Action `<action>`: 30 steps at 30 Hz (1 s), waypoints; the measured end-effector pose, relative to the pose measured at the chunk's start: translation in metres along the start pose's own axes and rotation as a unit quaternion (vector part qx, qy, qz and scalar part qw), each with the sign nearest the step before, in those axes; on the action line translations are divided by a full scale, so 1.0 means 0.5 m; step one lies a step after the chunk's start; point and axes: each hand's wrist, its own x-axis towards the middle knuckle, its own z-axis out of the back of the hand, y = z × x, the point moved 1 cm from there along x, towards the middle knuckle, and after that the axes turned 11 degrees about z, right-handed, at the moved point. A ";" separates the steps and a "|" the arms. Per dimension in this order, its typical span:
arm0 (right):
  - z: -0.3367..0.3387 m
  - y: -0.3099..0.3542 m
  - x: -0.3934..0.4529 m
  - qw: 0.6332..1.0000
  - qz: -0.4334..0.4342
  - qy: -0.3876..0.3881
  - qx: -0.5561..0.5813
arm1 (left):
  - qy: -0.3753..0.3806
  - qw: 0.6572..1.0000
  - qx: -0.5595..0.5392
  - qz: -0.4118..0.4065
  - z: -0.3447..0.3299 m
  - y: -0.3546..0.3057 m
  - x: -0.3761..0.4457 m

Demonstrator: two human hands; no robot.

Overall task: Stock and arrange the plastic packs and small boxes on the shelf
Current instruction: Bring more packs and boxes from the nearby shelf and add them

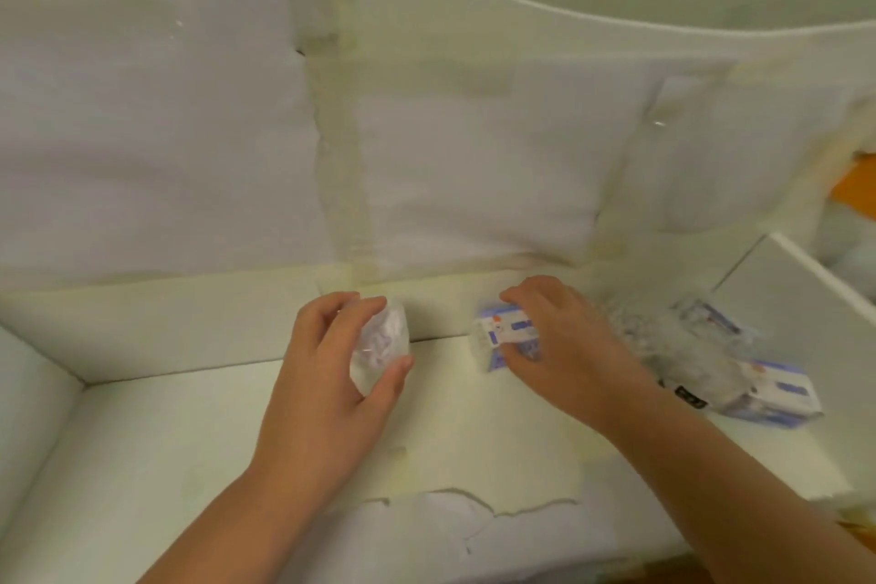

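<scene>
My left hand [332, 375] grips a clear plastic pack [381, 344] with white contents, held upright near the back of the white shelf [189, 441]. My right hand [564, 346] holds a small white and blue box [502, 337] from above, just right of the pack. Further right lie more plastic packs [663, 337] in a blurred heap and another white and blue box [772, 394] on its side.
The shelf's back wall [189, 157] is white board patched with yellowed tape [341, 185]. A low white side wall [28, 394] closes the left end and a white divider [806, 299] stands at the right. The front edge [474, 507] is chipped.
</scene>
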 end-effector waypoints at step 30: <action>0.188 -0.055 -0.389 0.990 -0.104 -0.061 0.076 | 0.020 0.996 -0.039 -0.074 -0.119 -0.321 -0.182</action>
